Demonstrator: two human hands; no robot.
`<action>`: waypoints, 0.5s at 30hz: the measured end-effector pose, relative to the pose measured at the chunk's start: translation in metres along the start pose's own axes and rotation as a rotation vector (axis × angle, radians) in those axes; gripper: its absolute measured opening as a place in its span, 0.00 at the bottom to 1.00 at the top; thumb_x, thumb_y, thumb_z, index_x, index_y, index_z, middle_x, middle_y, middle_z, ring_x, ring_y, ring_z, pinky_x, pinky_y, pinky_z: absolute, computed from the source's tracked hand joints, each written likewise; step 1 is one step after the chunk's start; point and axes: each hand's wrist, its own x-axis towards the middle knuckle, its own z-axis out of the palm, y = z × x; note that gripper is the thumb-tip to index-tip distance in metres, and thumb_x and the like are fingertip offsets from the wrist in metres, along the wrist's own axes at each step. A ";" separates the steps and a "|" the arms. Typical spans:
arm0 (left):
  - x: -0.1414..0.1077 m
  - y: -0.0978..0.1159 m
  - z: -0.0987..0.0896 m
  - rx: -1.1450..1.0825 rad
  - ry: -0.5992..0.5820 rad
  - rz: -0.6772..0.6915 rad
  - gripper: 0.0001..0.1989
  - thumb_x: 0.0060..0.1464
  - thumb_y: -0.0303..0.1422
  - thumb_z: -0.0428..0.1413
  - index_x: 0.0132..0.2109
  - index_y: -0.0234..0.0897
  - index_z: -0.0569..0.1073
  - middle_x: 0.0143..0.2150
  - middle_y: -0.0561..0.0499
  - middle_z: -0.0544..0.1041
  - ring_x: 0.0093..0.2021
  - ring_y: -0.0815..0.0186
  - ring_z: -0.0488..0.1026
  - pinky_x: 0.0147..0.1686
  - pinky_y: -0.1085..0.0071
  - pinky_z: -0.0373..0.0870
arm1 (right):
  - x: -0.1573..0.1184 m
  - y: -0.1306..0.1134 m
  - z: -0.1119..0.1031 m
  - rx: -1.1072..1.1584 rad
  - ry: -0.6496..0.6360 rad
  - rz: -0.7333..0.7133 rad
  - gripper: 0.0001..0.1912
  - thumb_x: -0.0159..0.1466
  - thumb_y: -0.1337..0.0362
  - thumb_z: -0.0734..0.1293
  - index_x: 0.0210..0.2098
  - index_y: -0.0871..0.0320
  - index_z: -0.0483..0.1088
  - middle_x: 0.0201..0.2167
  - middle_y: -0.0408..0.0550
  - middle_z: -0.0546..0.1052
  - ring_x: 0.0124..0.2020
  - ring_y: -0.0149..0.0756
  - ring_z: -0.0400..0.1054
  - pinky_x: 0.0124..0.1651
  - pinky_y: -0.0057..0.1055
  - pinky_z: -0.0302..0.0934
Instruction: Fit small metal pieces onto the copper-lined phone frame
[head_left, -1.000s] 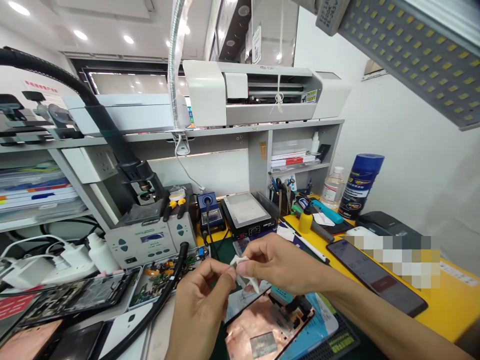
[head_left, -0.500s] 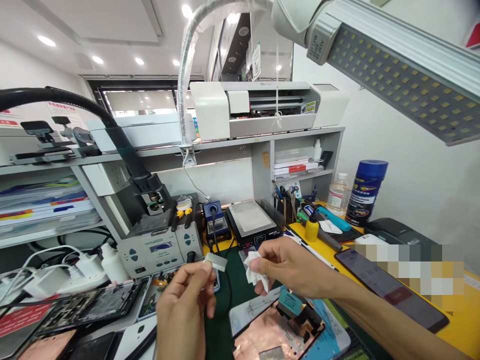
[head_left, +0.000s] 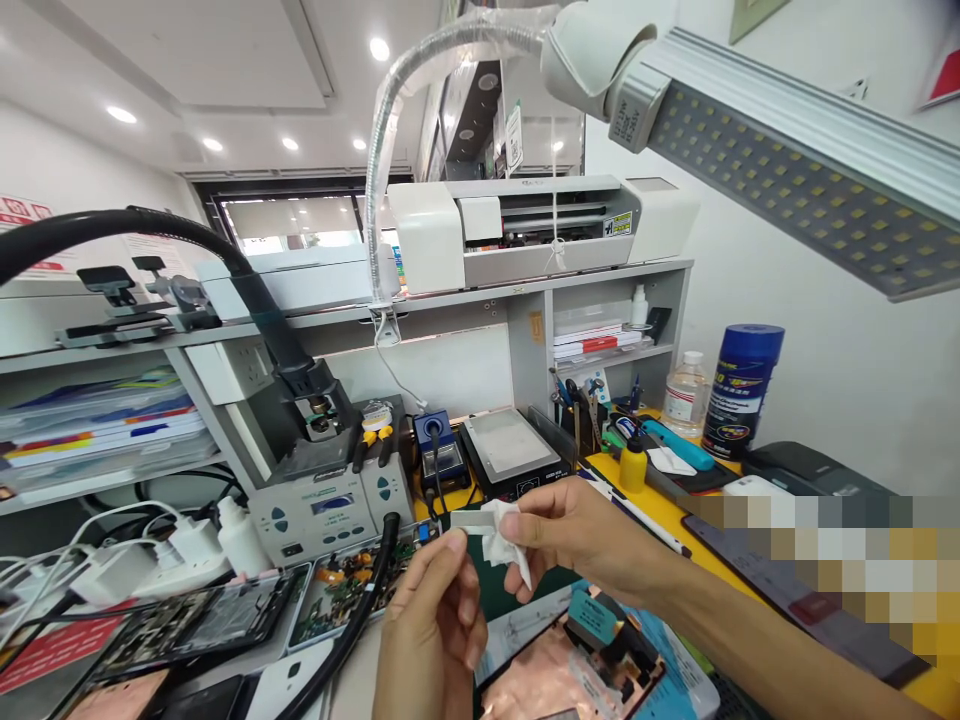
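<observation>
My left hand (head_left: 431, 620) pinches a small flat greyish-white strip (head_left: 471, 519) between thumb and fingers. A crumpled white tissue (head_left: 504, 545) is held in the closed fingers of my right hand (head_left: 570, 525). The tissue meets the right end of the strip and covers part of it. Below both hands lies an opened device with copper-coloured foil (head_left: 551, 672) and a teal-labelled part (head_left: 594, 616). It rests on a white and blue surface over the green mat (head_left: 499, 595).
To the left are a tray of circuit boards (head_left: 341, 590), a black hose (head_left: 367, 590) and a grey rework station (head_left: 315, 520). A hot plate (head_left: 510, 445) stands behind my hands. On the right are a yellow bottle (head_left: 633, 466), a spray can (head_left: 742, 390) and a phone (head_left: 795, 590). A lamp (head_left: 795, 170) hangs overhead.
My left hand has moved right with the strip, towards my right hand. The tissue, earlier apart from the strip, now touches its end. The view has shifted slightly.
</observation>
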 end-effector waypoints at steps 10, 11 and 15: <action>-0.003 -0.009 -0.011 0.314 -0.070 0.156 0.16 0.44 0.44 0.67 0.28 0.36 0.73 0.16 0.61 0.60 0.16 0.76 0.54 0.15 0.80 0.50 | -0.004 -0.005 0.004 -0.154 0.041 -0.030 0.20 0.56 0.51 0.74 0.29 0.64 0.74 0.20 0.45 0.77 0.20 0.32 0.73 0.24 0.26 0.69; -0.002 -0.007 -0.012 0.356 -0.082 0.170 0.16 0.44 0.44 0.67 0.27 0.37 0.72 0.17 0.61 0.60 0.17 0.76 0.54 0.15 0.80 0.50 | -0.003 -0.006 0.002 -0.148 0.032 -0.019 0.20 0.56 0.50 0.75 0.29 0.64 0.74 0.20 0.46 0.77 0.20 0.32 0.73 0.24 0.26 0.69; 0.000 -0.003 -0.013 0.467 -0.146 0.156 0.18 0.45 0.45 0.66 0.24 0.35 0.73 0.15 0.60 0.59 0.16 0.76 0.54 0.16 0.79 0.48 | -0.001 -0.008 -0.003 -0.067 0.046 0.003 0.23 0.53 0.48 0.75 0.28 0.65 0.74 0.18 0.47 0.76 0.20 0.35 0.73 0.22 0.28 0.69</action>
